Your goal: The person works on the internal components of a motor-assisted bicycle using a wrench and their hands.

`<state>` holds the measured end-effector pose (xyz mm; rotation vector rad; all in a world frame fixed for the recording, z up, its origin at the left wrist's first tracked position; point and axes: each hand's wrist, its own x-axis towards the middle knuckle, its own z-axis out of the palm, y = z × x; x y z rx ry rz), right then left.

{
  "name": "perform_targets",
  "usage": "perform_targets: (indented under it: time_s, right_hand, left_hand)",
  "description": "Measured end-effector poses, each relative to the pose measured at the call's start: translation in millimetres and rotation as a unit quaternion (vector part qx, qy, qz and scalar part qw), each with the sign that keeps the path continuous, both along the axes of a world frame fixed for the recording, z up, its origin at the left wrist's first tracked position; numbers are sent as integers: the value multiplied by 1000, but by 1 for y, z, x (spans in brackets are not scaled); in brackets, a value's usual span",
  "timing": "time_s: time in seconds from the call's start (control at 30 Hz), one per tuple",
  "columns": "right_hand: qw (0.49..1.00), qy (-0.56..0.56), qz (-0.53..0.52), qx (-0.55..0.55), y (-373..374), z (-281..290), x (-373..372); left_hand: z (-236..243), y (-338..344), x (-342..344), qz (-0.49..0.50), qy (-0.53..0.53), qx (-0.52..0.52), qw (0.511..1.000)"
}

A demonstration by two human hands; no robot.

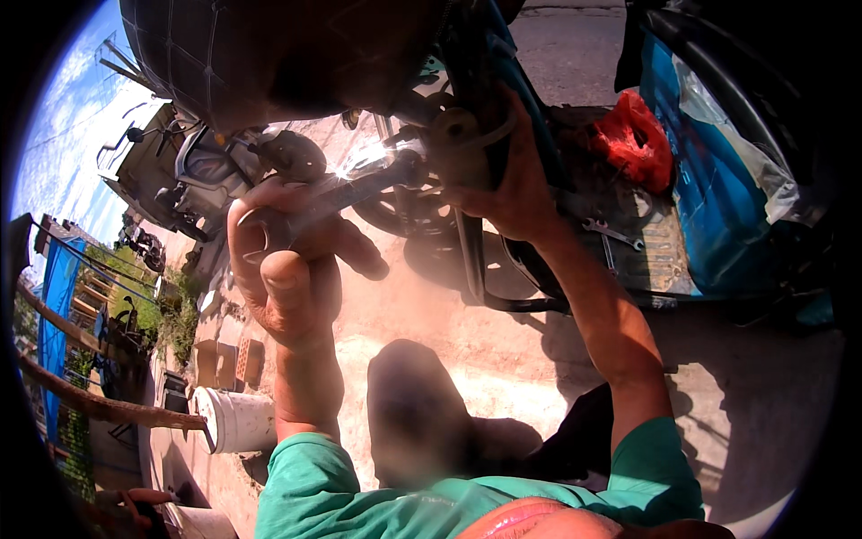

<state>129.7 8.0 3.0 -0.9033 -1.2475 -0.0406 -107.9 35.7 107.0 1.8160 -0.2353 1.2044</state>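
My left hand [292,260] is closed around a shiny combination wrench [337,199]. The wrench's open jaw faces the lower left, near my thumb. Its other end reaches up and right to a metal part below the dark quilted seat [269,54] of a scooter; whether it sits on a nut, I cannot tell. Across from it, my right hand [512,193] grips a rounded, dull part [462,144] under the seat, thumb below and fingers reaching up behind it. Shadow hides much of that part and some of my fingertips.
On the scooter's footboard [660,225] lie loose wrenches [615,235] and a red plastic bag [636,139], beside a blue panel [718,180]. At left stand a white bucket [238,420], bricks [250,361] and a parked three-wheeler [202,166]. A black frame bar [512,304] curves below my right hand.
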Motion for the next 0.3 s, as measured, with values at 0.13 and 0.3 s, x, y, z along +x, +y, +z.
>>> perform_targets:
  time_s: [0.13, 0.3]
  right_hand:
    - [1000, 8, 27, -12, -8, 13, -7]
    - [999, 24, 40, -11, -5, 9, -10]
  left_hand:
    - [12, 86, 14, -162, -25, -191, 968]
    - [-16, 145, 44, -116, 0, -428, 897]
